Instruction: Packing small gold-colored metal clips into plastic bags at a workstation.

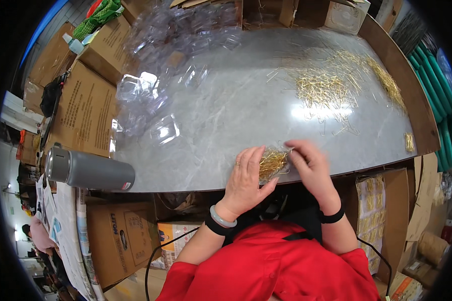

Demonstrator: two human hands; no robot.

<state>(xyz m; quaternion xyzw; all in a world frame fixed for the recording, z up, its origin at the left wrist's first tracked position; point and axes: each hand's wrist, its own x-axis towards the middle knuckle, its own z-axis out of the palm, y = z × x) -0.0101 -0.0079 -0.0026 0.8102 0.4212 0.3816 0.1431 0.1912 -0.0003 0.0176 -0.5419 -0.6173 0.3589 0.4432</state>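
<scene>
At the table's front edge, my left hand curves around the left side of a small clear plastic box full of gold wire hooks. My right hand is at the box's right edge, thumb and forefinger bent together on its rim and slightly blurred. Part of the box is hidden behind my fingers. Farther off to the right lies a loose pile of gold wire hooks. Clear plastic boxes lie in a heap at the left and far left of the table.
A grey bottle lies on its side at the left front corner. Cardboard boxes wall the left side, and a cardboard rim edges the right. A small hook bundle sits near the right corner. A carton of bundled hooks stands below the table.
</scene>
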